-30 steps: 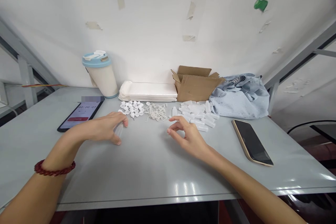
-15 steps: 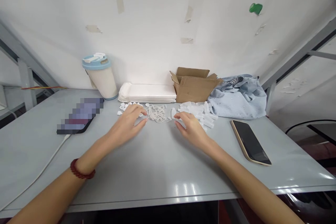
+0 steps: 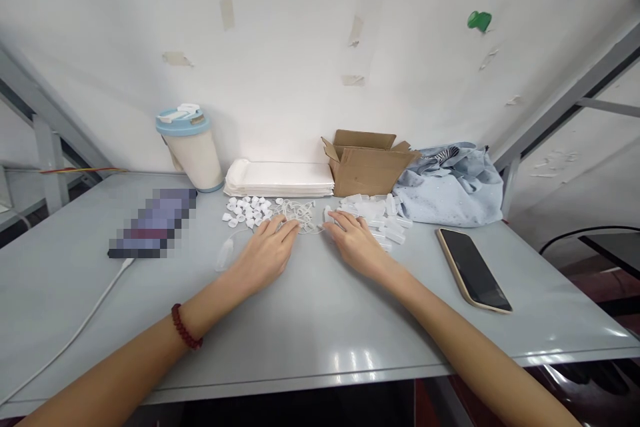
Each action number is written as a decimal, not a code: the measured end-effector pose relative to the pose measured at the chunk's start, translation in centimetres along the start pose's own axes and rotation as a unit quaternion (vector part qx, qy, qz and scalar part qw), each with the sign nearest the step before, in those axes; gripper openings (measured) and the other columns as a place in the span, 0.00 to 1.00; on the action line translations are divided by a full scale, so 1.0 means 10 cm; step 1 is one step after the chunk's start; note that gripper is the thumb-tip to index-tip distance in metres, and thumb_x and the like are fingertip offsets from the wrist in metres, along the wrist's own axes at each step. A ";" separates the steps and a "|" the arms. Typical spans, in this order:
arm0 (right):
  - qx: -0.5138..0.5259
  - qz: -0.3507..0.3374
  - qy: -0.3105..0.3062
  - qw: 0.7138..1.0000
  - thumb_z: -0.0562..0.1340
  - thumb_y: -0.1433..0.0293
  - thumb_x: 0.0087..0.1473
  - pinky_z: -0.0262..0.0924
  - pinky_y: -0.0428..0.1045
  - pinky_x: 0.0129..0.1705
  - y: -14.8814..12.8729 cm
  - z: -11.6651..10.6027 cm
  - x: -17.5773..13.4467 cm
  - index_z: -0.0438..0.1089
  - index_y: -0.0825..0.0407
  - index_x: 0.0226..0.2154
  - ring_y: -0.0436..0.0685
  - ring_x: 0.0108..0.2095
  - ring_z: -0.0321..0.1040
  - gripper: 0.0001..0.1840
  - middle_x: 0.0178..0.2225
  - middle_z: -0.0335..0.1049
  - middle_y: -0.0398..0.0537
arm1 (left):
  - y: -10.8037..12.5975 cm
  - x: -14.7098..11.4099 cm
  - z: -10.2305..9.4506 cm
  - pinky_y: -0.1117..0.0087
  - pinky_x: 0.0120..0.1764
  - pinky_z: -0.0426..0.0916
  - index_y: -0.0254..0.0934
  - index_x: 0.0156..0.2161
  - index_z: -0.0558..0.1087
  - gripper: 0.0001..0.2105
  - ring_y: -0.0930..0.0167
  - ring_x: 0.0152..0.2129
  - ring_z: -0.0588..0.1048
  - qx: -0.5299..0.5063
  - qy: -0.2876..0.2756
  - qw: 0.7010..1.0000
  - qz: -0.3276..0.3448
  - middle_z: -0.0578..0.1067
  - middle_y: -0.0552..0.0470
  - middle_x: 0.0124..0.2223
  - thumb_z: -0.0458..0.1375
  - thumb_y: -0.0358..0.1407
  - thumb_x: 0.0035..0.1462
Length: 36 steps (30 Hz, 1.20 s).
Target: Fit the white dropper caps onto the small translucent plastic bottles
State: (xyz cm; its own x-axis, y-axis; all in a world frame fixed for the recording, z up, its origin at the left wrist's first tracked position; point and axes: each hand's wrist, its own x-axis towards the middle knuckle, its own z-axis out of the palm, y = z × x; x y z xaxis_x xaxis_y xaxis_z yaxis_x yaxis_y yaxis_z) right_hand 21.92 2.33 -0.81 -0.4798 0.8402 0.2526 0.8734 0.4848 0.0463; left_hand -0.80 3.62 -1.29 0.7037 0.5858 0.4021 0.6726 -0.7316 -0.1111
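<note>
My left hand (image 3: 267, 250) reaches over the front of a tangle of thin white cords (image 3: 299, 211), its fingers stretched out and touching the cords. A clear plastic tube (image 3: 225, 255) with a cord at its top lies left of that hand. Small white caps (image 3: 245, 209) are heaped behind it. My right hand (image 3: 357, 245) is low over the table, fingers extended beside a clear tube (image 3: 328, 213) and a loose cord end. Several more clear plastic tubes (image 3: 393, 233) lie in a pile behind and right of it. Its fingertips partly cover what they touch.
Along the wall stand a cream tumbler (image 3: 194, 153) with a blue lid, a stack of white packets (image 3: 280, 179), an open cardboard box (image 3: 370, 170) and light blue cloth (image 3: 450, 190). A charging phone (image 3: 155, 223) lies left, another phone (image 3: 475, 270) right, on the grey table (image 3: 310, 327).
My left hand has moved right and toward me, onto the cords, uncovering the caps and the tube with a cord. My right hand has flattened slightly in nearly the same place.
</note>
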 end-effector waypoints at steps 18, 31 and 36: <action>0.000 0.027 0.003 1.000 0.49 0.68 0.63 0.51 0.62 0.50 0.03 0.08 0.02 0.64 0.52 0.52 0.68 0.55 0.52 0.17 0.53 0.62 0.61 | -0.16 0.10 -0.33 0.62 0.47 0.62 0.41 0.47 0.74 0.19 0.62 0.45 0.70 -0.585 0.059 0.719 -0.371 0.72 0.48 0.50 0.60 0.40 0.49; 0.192 0.062 0.225 0.953 0.56 0.71 0.59 0.58 0.55 0.44 -0.01 -0.15 0.00 0.68 0.50 0.41 0.59 0.39 0.69 0.09 0.36 0.74 0.51 | -0.18 0.09 -0.35 0.65 0.49 0.62 0.40 0.43 0.77 0.15 0.63 0.51 0.68 -0.668 0.106 0.653 -0.342 0.75 0.48 0.50 0.64 0.36 0.47; 0.286 0.072 0.270 0.917 0.61 0.68 0.55 0.62 0.51 0.38 -0.14 -0.26 -0.04 0.67 0.51 0.37 0.57 0.37 0.68 0.05 0.33 0.72 0.48 | -0.15 0.09 -0.40 0.69 0.41 0.65 0.36 0.31 0.79 0.08 0.71 0.33 0.72 -0.710 0.098 0.594 -0.364 0.78 0.50 0.33 0.68 0.35 0.42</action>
State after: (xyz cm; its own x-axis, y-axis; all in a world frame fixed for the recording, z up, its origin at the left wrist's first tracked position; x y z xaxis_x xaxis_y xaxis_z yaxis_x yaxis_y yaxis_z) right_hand 21.13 0.72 1.53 -0.1173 0.7373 0.6653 0.6631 0.5568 -0.5003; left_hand -2.08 3.88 2.89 0.2107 0.9775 -0.0125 -0.1877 0.0530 0.9808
